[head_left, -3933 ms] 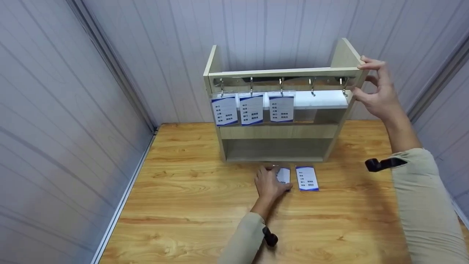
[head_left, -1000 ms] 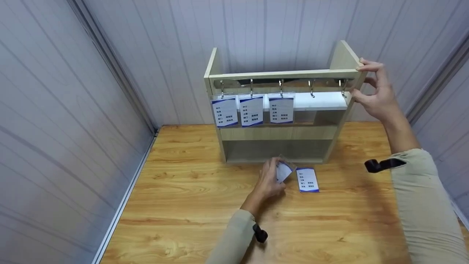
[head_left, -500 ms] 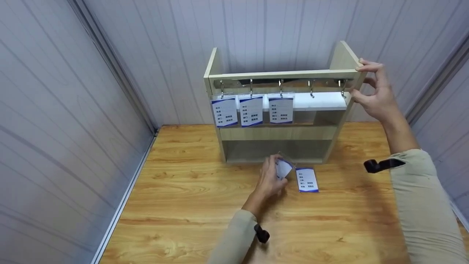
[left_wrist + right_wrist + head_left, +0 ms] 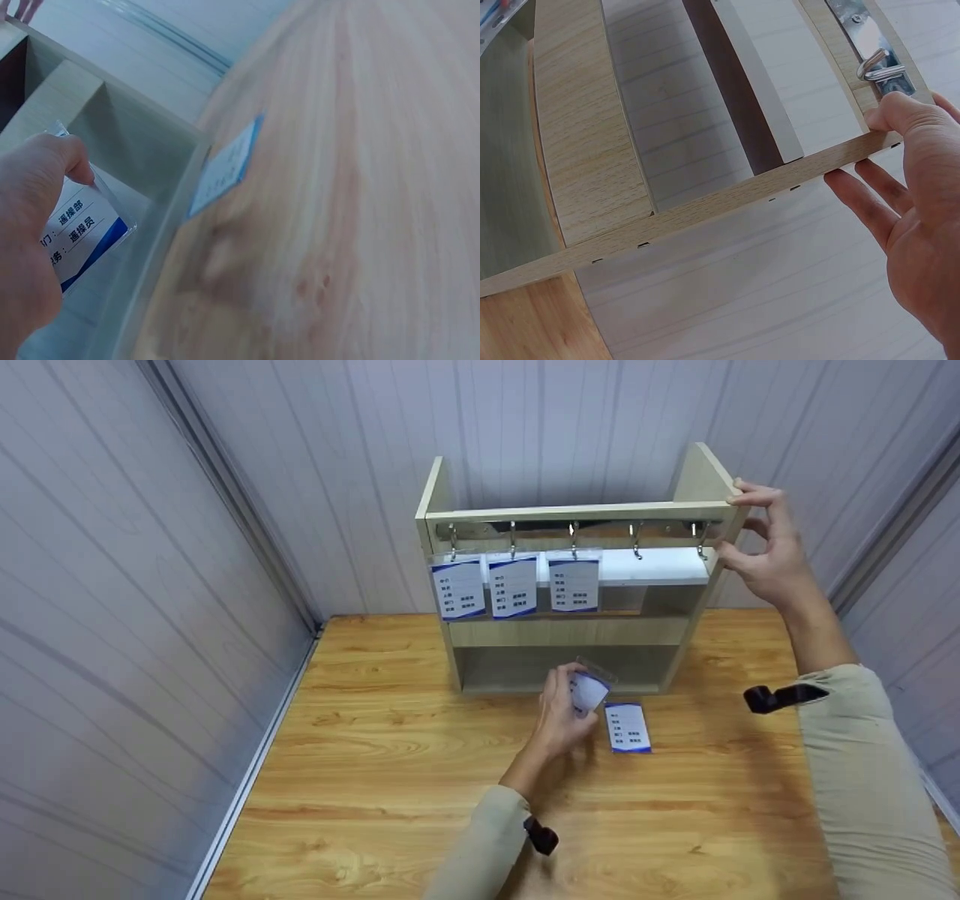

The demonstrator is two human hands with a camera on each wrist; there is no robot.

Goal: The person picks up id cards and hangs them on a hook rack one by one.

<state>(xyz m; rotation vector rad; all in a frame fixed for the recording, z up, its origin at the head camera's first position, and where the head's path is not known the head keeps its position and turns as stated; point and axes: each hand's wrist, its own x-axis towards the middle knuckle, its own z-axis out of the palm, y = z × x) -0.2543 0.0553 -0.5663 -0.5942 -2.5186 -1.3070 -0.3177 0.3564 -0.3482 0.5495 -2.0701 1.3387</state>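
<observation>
So, nearest up, the left hand (image 4: 562,716) pinches a white-and-blue card in clear plastic (image 4: 589,692), just in front of the pale wooden shelf unit (image 4: 570,632), long axis slanting away and to the right. Just right of that hand, a second white-and-blue card (image 4: 628,727) lies flat on the wood-grain desk (image 4: 375,772). Further back, three matching white-and-blue cards (image 4: 513,585) hang in a row; two silver metal hooks (image 4: 637,542) beside them sit up and to the right of the pinched one. The right hand (image 4: 776,559) is way closer to those, gripping the unit's right side between thumb and fingers.
</observation>
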